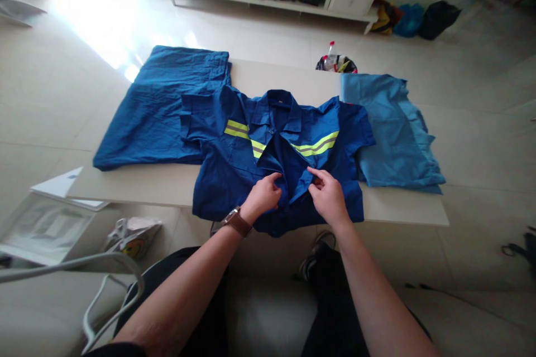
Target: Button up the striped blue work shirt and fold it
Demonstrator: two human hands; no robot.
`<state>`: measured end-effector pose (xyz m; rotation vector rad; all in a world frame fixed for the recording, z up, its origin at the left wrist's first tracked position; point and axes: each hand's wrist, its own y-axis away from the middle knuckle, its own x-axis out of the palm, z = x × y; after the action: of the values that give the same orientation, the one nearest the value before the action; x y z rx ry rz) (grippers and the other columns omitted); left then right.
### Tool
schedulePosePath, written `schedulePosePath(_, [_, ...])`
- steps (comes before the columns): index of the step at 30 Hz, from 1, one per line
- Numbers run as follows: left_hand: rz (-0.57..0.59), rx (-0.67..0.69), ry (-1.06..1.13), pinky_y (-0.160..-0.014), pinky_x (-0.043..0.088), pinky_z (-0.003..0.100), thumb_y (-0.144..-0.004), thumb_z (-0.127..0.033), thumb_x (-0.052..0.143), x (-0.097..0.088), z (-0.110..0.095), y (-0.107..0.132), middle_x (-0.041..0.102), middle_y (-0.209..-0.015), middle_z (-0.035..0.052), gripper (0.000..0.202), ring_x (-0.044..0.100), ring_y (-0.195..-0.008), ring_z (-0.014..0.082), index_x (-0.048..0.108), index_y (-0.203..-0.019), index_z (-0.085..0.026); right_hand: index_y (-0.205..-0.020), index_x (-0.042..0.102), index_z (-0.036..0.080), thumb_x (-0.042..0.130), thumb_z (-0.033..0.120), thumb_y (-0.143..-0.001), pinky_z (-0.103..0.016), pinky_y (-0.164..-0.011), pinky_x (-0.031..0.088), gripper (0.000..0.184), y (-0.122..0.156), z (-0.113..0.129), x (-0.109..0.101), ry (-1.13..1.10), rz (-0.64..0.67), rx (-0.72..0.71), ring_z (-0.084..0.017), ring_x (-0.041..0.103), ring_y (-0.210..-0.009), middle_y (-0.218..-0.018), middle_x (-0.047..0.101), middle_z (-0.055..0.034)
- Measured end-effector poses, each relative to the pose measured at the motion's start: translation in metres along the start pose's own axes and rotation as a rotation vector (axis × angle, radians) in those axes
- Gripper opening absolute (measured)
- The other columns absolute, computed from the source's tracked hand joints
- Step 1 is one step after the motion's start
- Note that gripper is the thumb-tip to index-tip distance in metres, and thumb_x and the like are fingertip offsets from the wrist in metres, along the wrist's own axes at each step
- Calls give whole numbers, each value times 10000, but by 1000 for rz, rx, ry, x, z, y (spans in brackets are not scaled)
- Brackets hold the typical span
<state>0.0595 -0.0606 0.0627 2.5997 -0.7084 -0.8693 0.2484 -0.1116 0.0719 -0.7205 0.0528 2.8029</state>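
Shirt (228,178) of dark blue work cloth is laid face up on a white bench (402,206), its short sleeves spread, its hem hanging over the near edge, and yellow reflective stripes (314,144) set across the chest. The two front panels are lifted near the middle. The right hand (329,196) is pinched on the edge of one panel between thumb and fingers. The left hand (262,196) is curled over the other panel, though whether that cloth is gripped cannot be told. A wristwatch (237,222) with a brown strap is worn on the left wrist. Folded blue trousers (159,106) are placed beside the shirt on the left, partly under its sleeve, and a lighter blue garment (396,134) lies on the right. A plastic bag (336,62) with a bottle is seen just past the far edge of the bench.
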Motion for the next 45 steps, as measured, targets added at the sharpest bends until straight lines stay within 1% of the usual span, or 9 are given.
schedulePosePath(3, [-92,36,-16,-568,466,213,-878,-158,579,11,4,-5,750,-1125,99,412,634,-534,93,637,-1284,-201,-1231,734,185,549,176,-797,-368,-839,603,472,0,1,1,-12,0,-5,-202,685,-884,-1125,714,-86])
schedulePosePath(6, [-119,-20,143,-518,454,205,-901,-225,618,19,6,-15,720,-1177,106,271,630,-506,72,645,-1167,-178,-1242,729,200,562,182,-799,-352,-820,609,473,0,2,2,-24,5,-5,-198,686,-888,-1125,707,-79])
schedulePosePath(12, [-165,-116,420,-475,405,189,-895,-222,678,28,3,-32,723,-916,44,109,622,-473,68,620,-930,-138,-1269,715,221,563,175,-822,-347,-827,611,474,1,8,5,-12,21,-21,-203,677,-916,-1129,696,-78])
schedulePosePath(16, [-210,-91,307,-518,418,207,-897,-214,663,25,-6,-27,680,-731,8,92,618,-512,97,613,-849,-153,-1279,708,217,549,154,-827,-350,-834,605,483,1,10,5,12,30,-44,-207,676,-929,-1141,693,-85])
schedulePosePath(21, [-247,99,118,-612,446,225,-850,-173,663,18,-20,-15,699,-740,8,30,631,-626,120,649,-823,-179,-1279,701,221,548,131,-826,-352,-878,591,487,2,13,6,60,25,-79,-205,672,-933,-1131,693,-79])
schedulePosePath(28, [-141,237,92,-625,442,213,-793,-64,617,16,-24,-7,697,-710,4,123,625,-657,120,672,-798,-174,-1243,728,265,526,108,-852,-349,-891,575,468,4,9,13,74,85,-145,-209,655,-966,-1105,661,-66])
schedulePosePath(33, [-107,197,183,-603,462,204,-821,-91,610,12,-23,-2,700,-699,0,102,644,-642,120,682,-823,-163,-1138,785,278,484,110,-886,-377,-976,550,426,5,9,14,180,106,-195,-234,641,-1074,-1152,618,-83])
schedulePosePath(40, [-63,184,335,-541,462,204,-824,-192,690,9,-15,-1,709,-715,21,42,641,-576,114,704,-820,-153,-1262,739,243,422,86,-895,-406,-997,528,510,8,5,13,306,146,-183,-260,632,-1097,-1195,622,-109])
schedulePosePath(45, [-34,152,439,-520,463,208,-805,-204,723,8,-9,-5,682,-688,10,69,625,-541,109,692,-824,-146,-1294,712,208,431,85,-879,-385,-980,525,515,5,0,12,236,106,-150,-239,644,-1037,-1107,647,-101])
